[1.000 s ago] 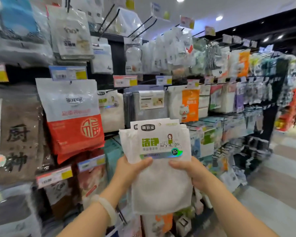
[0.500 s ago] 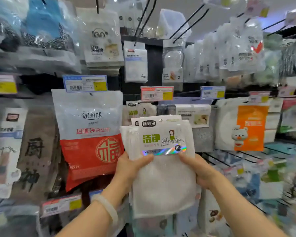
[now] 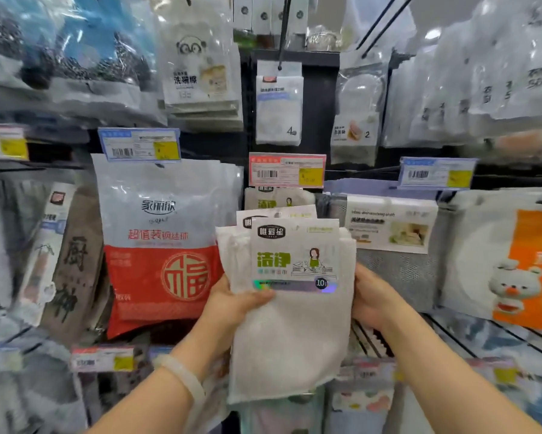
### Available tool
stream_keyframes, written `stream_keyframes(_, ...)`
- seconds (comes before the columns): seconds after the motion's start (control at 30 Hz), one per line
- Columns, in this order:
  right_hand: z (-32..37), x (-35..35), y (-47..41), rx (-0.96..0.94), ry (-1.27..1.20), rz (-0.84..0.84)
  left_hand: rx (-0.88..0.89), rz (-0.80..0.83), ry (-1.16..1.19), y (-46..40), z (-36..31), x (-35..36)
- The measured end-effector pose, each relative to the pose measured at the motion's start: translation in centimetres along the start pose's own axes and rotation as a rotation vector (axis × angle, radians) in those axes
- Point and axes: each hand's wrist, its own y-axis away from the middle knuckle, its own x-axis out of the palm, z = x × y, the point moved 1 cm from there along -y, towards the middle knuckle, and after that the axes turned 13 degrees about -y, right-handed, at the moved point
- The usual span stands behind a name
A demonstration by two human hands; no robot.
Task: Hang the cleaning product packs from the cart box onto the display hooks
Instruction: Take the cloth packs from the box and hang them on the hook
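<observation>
Your arms are bare all the way up, no sleeves anywhere, no gloves either. Only thing you've got on is 1 pale, milky, smooth bangle [image 3: 182,375] sitting on your left wrist. Your left hand [image 3: 232,305] and right hand [image 3: 373,300] carry 0 rings as far as I can see.

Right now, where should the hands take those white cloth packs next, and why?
Probably lift the white cloth packs a little up and back toward the matching pack hanging under the red price tag. Both hands, left and right, hold them just below and in front of it, with the same green lettering.
</observation>
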Motion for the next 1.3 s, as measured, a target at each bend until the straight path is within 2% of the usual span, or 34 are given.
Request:
stream_keyframes(0.1, 0.3, -0.1, -0.3, 0.037, -0.034, 0.075, -0.01, -0.017, -0.03, 0.0, 0.3, 0.3)
stream_keyframes(0.3, 0.4, -0.6, -0.7, -0.016, 0.004, 0.071, -0.012, -0.014, -0.086, 0.3, -0.1, 0.4)
stream_keyframes(0.4, 0.1, -0.8, -0.8, -0.014, -0.077, 0.084, -0.007, -0.045, -0.089, 0.6, 0.1, 0.2)
stream_keyframes(0.47, 0.1, -0.6, -0.5, -0.039, -0.118, 0.156, -0.018, -0.074, -0.087, 0.7, 0.3, 0.0)
stream_keyframes(0.57, 0.1, 0.4, 0.1, -0.129, 0.034, 0.254, -0.022, -0.093, -0.077, 0.9, 0.5, 0.0)
stream_keyframes(0.63, 0.1, 0.7, -0.1, -0.204, 0.148, 0.146, -0.018, -0.101, -0.071, 0.9, 0.3, 0.2)
stream_keyframes(0.73, 0.0, 0.8, -0.4, -0.31, 0.164, -0.004, -0.009, -0.096, -0.064, 0.9, -0.2, 0.7)
stream_keyframes(1.03, -0.5, 1.1, -0.2, -0.444, 0.154, -0.033, 0.0, -0.079, -0.021, 0.9, -0.4, 0.5)
stream_keyframes(1.13, -0.4, 1.3, -0.1, -0.479, 0.149, -0.04, -0.018, -0.085, 0.071, 0.8, -0.5, 0.2)
stream_keyframes(1.3, -0.4, 1.2, -0.3, -0.44, 0.097, -0.06, -0.041, -0.141, 0.099, 1.0, -1.1, -0.3)
